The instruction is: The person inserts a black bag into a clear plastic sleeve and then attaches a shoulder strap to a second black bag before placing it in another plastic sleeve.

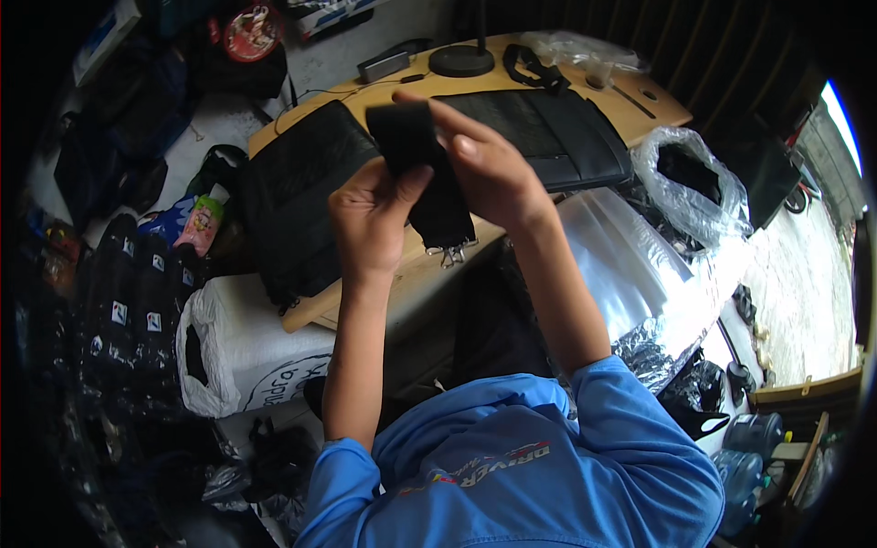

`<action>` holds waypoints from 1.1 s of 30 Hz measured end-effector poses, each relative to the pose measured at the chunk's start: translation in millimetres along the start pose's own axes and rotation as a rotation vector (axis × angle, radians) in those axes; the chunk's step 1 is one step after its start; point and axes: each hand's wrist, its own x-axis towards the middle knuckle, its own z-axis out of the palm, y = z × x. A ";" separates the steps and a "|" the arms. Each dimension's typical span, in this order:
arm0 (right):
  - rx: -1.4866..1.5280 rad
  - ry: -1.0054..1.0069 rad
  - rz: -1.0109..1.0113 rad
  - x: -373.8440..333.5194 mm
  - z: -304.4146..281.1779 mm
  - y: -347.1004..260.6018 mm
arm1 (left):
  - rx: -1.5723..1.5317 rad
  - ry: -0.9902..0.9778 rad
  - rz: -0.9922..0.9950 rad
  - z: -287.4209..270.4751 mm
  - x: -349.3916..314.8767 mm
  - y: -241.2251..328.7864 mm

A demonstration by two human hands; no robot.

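Observation:
Both my hands hold a folded black strap [422,173] up over the wooden table [630,108]. My left hand [370,219] grips the strap's left side with thumb against it. My right hand [484,164] closes over its top and right side, fingers laid across the upper edge. A small metal clip [452,255] hangs from the strap's lower end. Under the hands lie two flat black bags, one [297,201] at the left and one [557,132] at the right.
A black round lamp base [461,60] and a black buckle strap [534,68] sit at the table's far side. A clear bag with black items [690,178] and a stack of clear plastic sleeves [630,265] lie right. A white sack [247,352] stands at the left.

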 end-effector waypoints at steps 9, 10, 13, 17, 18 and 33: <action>-0.247 0.672 0.326 -117.5 -0.8 16.1 | 0.053 -0.147 -0.450 50.3 -8.5 -51.6; -0.148 0.689 0.370 -128.6 -4.3 13.3 | 0.002 -0.204 -0.497 53.2 -10.1 -62.3; -0.012 0.705 0.424 -160.1 -13.6 -4.2 | 0.079 -0.242 -0.372 59.5 -14.4 -102.0; -0.095 0.864 0.436 -202.7 -25.6 -38.4 | 0.966 -0.484 0.440 68.3 11.2 -108.9; -0.082 0.874 0.414 -209.2 -28.2 -43.9 | 1.055 -0.541 0.400 69.0 12.9 -114.4; 0.175 0.800 0.298 -184.9 -53.6 -54.2 | 1.004 -0.522 0.802 70.1 45.2 -135.3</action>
